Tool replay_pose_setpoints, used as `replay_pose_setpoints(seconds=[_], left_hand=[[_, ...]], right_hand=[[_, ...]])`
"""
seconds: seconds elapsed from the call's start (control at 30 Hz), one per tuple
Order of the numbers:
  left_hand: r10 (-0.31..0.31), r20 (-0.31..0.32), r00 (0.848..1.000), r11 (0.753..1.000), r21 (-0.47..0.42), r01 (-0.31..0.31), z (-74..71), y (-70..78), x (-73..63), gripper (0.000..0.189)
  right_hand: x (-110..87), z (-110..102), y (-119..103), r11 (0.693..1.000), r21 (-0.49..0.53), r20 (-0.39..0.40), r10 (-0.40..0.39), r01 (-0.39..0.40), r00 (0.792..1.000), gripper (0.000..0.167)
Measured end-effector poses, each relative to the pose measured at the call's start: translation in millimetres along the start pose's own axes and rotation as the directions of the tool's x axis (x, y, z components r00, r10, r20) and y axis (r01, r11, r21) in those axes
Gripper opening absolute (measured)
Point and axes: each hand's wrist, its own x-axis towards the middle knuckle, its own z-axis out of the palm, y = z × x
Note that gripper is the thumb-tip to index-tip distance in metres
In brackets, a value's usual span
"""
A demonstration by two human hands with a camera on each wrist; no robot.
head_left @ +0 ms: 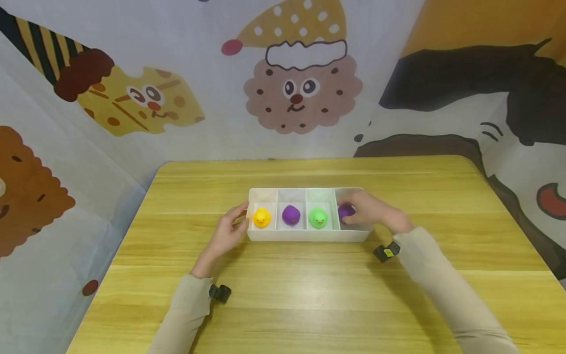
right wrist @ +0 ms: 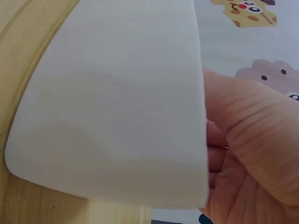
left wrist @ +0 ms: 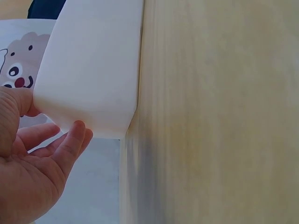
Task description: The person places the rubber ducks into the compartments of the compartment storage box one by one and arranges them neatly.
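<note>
A long white divided box (head_left: 309,236) lies on the table, with one toy in each compartment. From left to right sit a yellow toy duck (head_left: 262,217), a purple toy duck (head_left: 291,215) and a green toy duck (head_left: 318,217). My left hand (head_left: 229,231) pinches the box's left end, thumb at the rim (left wrist: 35,93) and fingers along the outside of the end wall. Reaching into the rightmost compartment, my right hand (head_left: 369,209) grips a second purple toy (head_left: 346,212), which it partly covers. The box's front wall (right wrist: 112,102) hides those fingertips in the right wrist view.
The wooden table (head_left: 292,295) extends around the box on all sides. Behind it hangs a cloth (head_left: 212,142) printed with cartoon figures. Each sleeve carries a small black device, one at the left wrist (head_left: 219,293) and another at the right (head_left: 386,251).
</note>
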Motion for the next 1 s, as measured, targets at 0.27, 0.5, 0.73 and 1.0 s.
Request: replay_pose_setpoints(seconds=[0.27,0.5,0.73,1.0], left_hand=[[-0.015,-0.006,1.0,1.0,-0.011,0.015,0.5,0.1,0.5,0.044],[-0.009,-0.002,1.0,1.0,-0.011,0.009,0.7,-0.3,0.6,0.044],[-0.015,-0.007,1.0,1.0,-0.002,0.015,0.6,3.1,-0.2,0.045],[-0.006,-0.002,1.0,1.0,0.005,0.006,0.3,3.8,0.4,0.044]], right_hand=[[2.0,-0.2,-2.5,0.995,-0.045,0.067,0.087,-0.084,0.994,0.026],[2.8,-3.4,-8.1,0.994,-0.072,0.103,0.085,-0.078,0.991,0.022],[2.5,-6.0,-12.7,0.988,-0.087,0.135,0.136,-0.125,0.981,0.017],[2.9,-4.7,-11.8,0.985,-0.085,0.125,0.162,-0.152,0.979,0.017]])
